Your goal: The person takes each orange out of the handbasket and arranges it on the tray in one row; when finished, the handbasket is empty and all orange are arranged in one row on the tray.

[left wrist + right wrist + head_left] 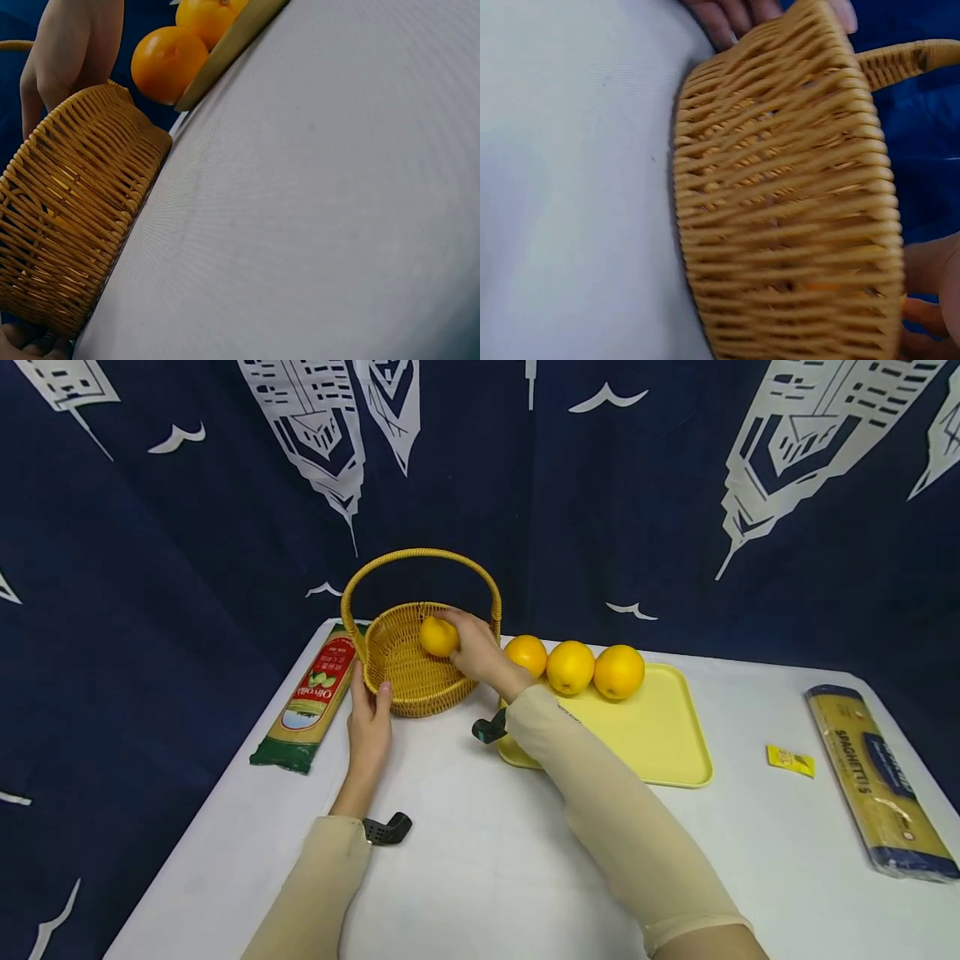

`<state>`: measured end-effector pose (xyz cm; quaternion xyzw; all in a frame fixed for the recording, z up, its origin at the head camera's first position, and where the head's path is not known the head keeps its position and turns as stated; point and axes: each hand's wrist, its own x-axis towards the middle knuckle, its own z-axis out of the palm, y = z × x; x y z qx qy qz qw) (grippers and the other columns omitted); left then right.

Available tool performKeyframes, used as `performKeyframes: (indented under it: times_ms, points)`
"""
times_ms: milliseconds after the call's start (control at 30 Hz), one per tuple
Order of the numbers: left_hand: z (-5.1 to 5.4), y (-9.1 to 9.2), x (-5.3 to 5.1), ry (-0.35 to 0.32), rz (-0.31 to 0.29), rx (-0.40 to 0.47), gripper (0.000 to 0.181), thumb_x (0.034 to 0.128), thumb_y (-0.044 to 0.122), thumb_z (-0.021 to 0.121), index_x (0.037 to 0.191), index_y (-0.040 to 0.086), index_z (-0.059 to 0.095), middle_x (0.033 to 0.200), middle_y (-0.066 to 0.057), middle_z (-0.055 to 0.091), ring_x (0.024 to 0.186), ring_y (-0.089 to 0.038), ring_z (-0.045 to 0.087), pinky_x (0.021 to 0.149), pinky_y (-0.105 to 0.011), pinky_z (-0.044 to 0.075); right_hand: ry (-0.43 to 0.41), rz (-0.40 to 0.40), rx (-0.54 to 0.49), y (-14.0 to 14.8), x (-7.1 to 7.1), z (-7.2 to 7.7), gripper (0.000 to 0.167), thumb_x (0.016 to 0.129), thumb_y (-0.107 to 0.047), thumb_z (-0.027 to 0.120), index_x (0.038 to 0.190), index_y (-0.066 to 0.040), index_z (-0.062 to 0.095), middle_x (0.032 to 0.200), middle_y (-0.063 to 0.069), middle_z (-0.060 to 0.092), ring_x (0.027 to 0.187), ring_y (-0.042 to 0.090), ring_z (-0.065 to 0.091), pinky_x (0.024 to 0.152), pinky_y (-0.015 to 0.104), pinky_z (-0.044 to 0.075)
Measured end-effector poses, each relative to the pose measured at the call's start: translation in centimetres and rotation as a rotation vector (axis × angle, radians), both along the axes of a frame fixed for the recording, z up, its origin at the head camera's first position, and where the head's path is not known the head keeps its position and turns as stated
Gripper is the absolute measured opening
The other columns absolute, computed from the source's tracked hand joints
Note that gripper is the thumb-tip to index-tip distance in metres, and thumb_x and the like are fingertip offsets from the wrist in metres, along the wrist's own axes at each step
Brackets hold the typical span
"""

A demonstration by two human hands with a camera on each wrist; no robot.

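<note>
We see the orange [438, 637] within the round of the wicker basket [420, 692], toward its far right; whether it touches the bottom we cannot tell. The right hand [474, 647] grips it, fingers curled about it with no clear gap. Let go too high, it could bounce off the wicker wall. The left hand [367, 720] holds the basket's near left side, thumb toward us; were that hold to slacken while the right wrist leaned on the rim, the basket could tip or slide left against the green-ended packet [315, 702]. Right of the basket, three oranges [572, 667] sit along the far side of the yellow tray [667, 739]; a forearm brushing them could set one rolling toward the table's far edge.
</note>
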<state>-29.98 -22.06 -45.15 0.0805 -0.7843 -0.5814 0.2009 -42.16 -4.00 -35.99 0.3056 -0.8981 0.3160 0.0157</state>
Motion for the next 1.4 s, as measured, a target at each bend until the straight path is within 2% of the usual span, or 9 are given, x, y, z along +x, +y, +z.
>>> performKeyframes:
  times_ms: [133, 300, 433, 533, 733, 867, 1000, 1200, 1400]
  points:
    - [0.0, 0.0, 0.1, 0.000, -0.002, 0.013, 0.069, 0.1134, 0.044, 0.042, 0.171, 0.029, 0.008, 0.177, 0.001, 0.016, 0.161, -0.016, 0.021, 0.131, -0.039, 0.024, 0.006, -0.047, 0.049, -0.7, -0.1, -0.5, 0.071, 0.094, 0.002, 0.074, 0.158, -0.015, 0.048, 0.165, 0.013, 0.041, 0.153, 0.033, 0.040, 0.126, 0.050, 0.035]
    - [-0.1, 0.0, 0.0, 0.011, 0.000, 0.006, 0.068, 0.1136, 0.043, 0.042, 0.171, 0.028, 0.009, 0.177, 0.000, 0.017, 0.161, -0.016, 0.021, 0.132, -0.039, 0.022, 0.048, -0.086, 0.105, -0.9, 0.1, -0.6, 0.075, 0.091, 0.005, 0.073, 0.158, -0.021, 0.051, 0.160, 0.014, 0.039, 0.142, 0.038, 0.042, 0.118, 0.051, 0.043]
    - [0.0, -0.1, 0.0, 0.014, 0.001, -0.002, 0.068, 0.1137, 0.042, 0.042, 0.171, 0.026, 0.010, 0.177, -0.001, 0.018, 0.161, -0.016, 0.020, 0.132, -0.039, 0.021, 0.102, -0.089, 0.130, -0.9, 0.0, -0.7, 0.074, 0.089, 0.007, 0.074, 0.155, -0.020, 0.054, 0.150, 0.016, 0.041, 0.130, 0.037, 0.042, 0.109, 0.046, 0.048]
    - [0.1, -0.1, 0.0, 0.004, 0.003, -0.007, 0.068, 0.1137, 0.042, 0.042, 0.171, 0.026, 0.010, 0.177, 0.000, 0.018, 0.161, -0.016, 0.020, 0.132, -0.038, 0.021, 0.127, -0.080, 0.124, -1.0, 0.0, -0.8, 0.070, 0.089, 0.007, 0.074, 0.152, -0.018, 0.057, 0.146, 0.017, 0.043, 0.127, 0.036, 0.043, 0.106, 0.046, 0.049]
    - [0.1, 0.0, 0.0, -0.002, 0.001, 0.011, 0.068, 0.1138, 0.041, 0.043, 0.171, 0.026, 0.009, 0.177, 0.001, 0.016, 0.161, -0.016, 0.022, 0.131, -0.038, 0.025, 0.134, -0.027, 0.104, -1.1, -0.1, -0.8, 0.066, 0.088, 0.004, 0.080, 0.147, -0.010, 0.054, 0.156, 0.015, 0.048, 0.144, 0.036, 0.045, 0.120, 0.048, 0.043]
    - [0.0, 0.0, -0.1, -0.009, 0.005, 0.008, 0.068, 0.1139, 0.041, 0.042, 0.171, 0.027, 0.009, 0.177, 0.001, 0.017, 0.160, -0.016, 0.023, 0.130, -0.038, 0.026, 0.076, 0.012, 0.059, -1.2, -0.3, -1.0, 0.072, 0.086, 0.001, 0.085, 0.147, -0.006, 0.047, 0.152, 0.015, 0.054, 0.141, 0.033, 0.051, 0.121, 0.047, 0.042]
    - [0.1, 0.0, -0.3, -0.004, 0.006, 0.004, 0.068, 0.1138, 0.041, 0.043, 0.171, 0.027, 0.010, 0.177, 0.000, 0.018, 0.160, -0.016, 0.023, 0.130, -0.038, 0.026, 0.050, -0.020, 0.063, -1.1, -0.6, -0.9, 0.082, 0.085, -0.006, 0.087, 0.153, -0.006, 0.042, 0.154, 0.017, 0.049, 0.140, 0.033, 0.051, 0.120, 0.046, 0.043]
    - [0.2, 0.1, -0.3, 0.000, 0.003, 0.000, 0.069, 0.1136, 0.041, 0.043, 0.171, 0.025, 0.009, 0.177, -0.001, 0.017, 0.161, -0.018, 0.022, 0.131, -0.040, 0.024, 0.077, -0.095, 0.074, -0.6, -0.1, -0.7, 0.094, 0.081, -0.023, 0.091, 0.157, -0.001, 0.041, 0.151, 0.018, 0.048, 0.137, 0.033, 0.051, 0.119, 0.046, 0.044]
    - [0.0, 0.0, 0.0, 0.006, 0.005, 0.003, 0.069, 0.1137, 0.041, 0.043, 0.171, 0.025, 0.010, 0.177, -0.001, 0.019, 0.161, -0.017, 0.022, 0.132, -0.039, 0.023, 0.120, -0.094, 0.017, 0.1, 1.0, 0.0, 0.090, 0.077, -0.031, 0.091, 0.151, 0.000, 0.051, 0.145, 0.017, 0.052, 0.129, 0.031, 0.055, 0.114, 0.046, 0.049]
